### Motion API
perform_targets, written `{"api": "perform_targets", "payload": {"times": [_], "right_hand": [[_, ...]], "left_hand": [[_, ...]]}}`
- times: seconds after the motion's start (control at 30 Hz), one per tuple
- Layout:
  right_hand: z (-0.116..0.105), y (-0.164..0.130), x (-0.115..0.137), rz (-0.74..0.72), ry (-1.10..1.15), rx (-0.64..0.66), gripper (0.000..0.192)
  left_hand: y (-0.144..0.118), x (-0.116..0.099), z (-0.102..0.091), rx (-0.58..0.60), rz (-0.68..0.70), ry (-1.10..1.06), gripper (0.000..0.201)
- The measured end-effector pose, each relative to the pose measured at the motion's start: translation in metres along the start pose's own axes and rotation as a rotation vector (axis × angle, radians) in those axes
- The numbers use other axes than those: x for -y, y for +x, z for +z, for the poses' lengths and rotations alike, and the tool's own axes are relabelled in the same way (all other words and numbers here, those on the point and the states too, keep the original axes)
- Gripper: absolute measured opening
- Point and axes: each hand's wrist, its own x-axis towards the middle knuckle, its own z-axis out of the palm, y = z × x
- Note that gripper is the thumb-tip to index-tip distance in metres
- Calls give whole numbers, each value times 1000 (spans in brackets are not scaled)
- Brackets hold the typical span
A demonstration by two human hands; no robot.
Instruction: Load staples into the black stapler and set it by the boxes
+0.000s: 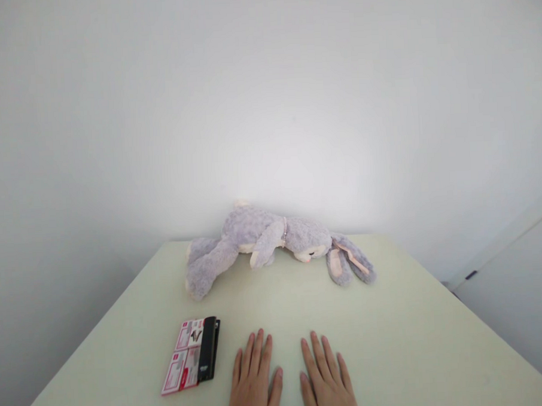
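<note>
Black and slim, the stapler (208, 349) lies on the pale table (394, 341) near the front left, its long axis running from the near edge toward the far wall and leaning slightly to the right at the far end. It sits on the right edge of a pink-and-white printed card (183, 356), apparently its packaging, which lies flat under and beside it with the same slant. Which end of the stapler is the mouth cannot be told from this view.

From the head camera, the left hand (254, 380) rests palm down on the table just right of the stapler, near it but not touching. Its fingers are straight and held close together, pointing away toward the wall, the thumb alongside. It holds nothing. The right hand (326, 380) lies flat in the same way a little further right, fingers extended and slightly spread, also holding nothing. The two hands lie side by side with a narrow strip of bare table between the thumbs.

Further back, close to the far edge of the table, a grey plush rabbit (273, 242) lies on its side, stretched across the table from left to right: legs to the left, head and long pink-lined ears to the right. It is well apart from both hands and from the stapler. A plain white wall (266, 95) rises behind the table
</note>
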Motion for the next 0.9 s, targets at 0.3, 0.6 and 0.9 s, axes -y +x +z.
{"api": "perform_targets", "payload": {"times": [0.3, 0.6, 0.9], "right_hand": [[2, 0, 0, 3, -5, -13, 58], [3, -1, -1, -4, -10, -10, 57], [1, -1, 0, 6, 5, -2, 57]], "left_hand": [[0, 1, 2, -9, 10, 13, 69], [1, 0, -1, -26, -5, -39, 68], [0, 1, 0, -16, 0, 9, 68]]}}
